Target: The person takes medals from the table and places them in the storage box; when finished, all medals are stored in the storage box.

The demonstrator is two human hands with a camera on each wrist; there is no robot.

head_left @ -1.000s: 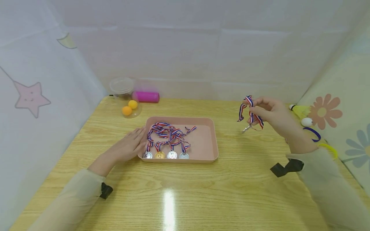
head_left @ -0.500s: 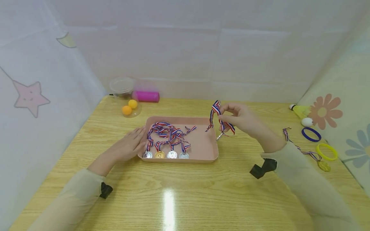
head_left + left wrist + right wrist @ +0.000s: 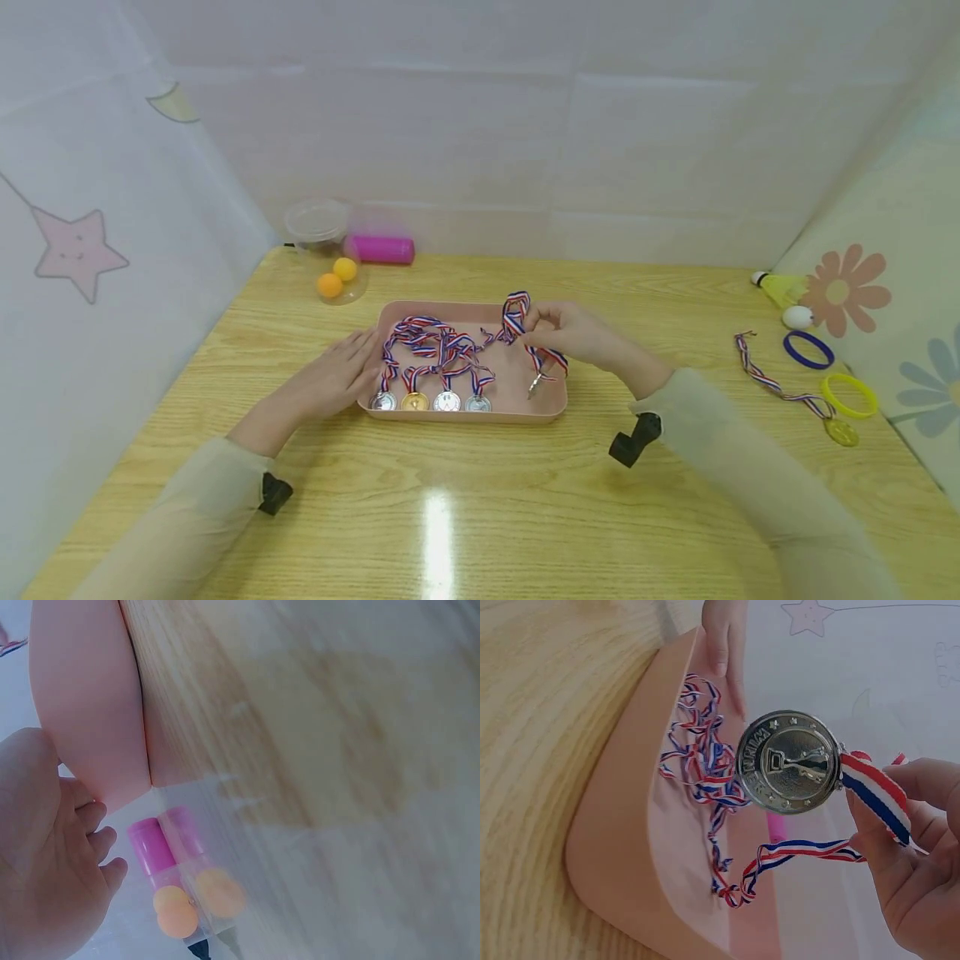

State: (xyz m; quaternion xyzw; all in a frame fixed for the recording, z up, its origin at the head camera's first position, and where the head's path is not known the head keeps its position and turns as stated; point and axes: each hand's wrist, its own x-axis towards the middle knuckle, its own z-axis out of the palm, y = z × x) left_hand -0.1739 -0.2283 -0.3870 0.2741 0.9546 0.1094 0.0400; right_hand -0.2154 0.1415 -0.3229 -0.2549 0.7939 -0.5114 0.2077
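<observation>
My right hand (image 3: 573,337) pinches the red, white and blue ribbon of a silver medal (image 3: 789,761) between thumb and fingers, above the right part of the pink tray (image 3: 465,311). The medal hangs edge-on in the head view; the right wrist view shows a trophy in relief on its face. A loop of its ribbon (image 3: 516,302) stands up over the fingers. My left hand (image 3: 333,379) lies against the tray's left wall with fingers extended. Inside the tray, several medals line the front wall, a gold medal (image 3: 415,402) among silver ones, their ribbons (image 3: 442,342) tangled behind.
To the right lie another gold medal (image 3: 842,432) with its ribbon, a yellow ring (image 3: 849,395), a blue ring (image 3: 808,350), a white ball (image 3: 797,317) and a shuttlecock (image 3: 780,287). At the back left are orange balls (image 3: 329,286), a magenta cylinder (image 3: 382,250) and a clear container (image 3: 317,223).
My right hand has carried the silver medal leftward and down from right of the tray to over its right part, uncovering the gold medal on the table. My left hand stays put.
</observation>
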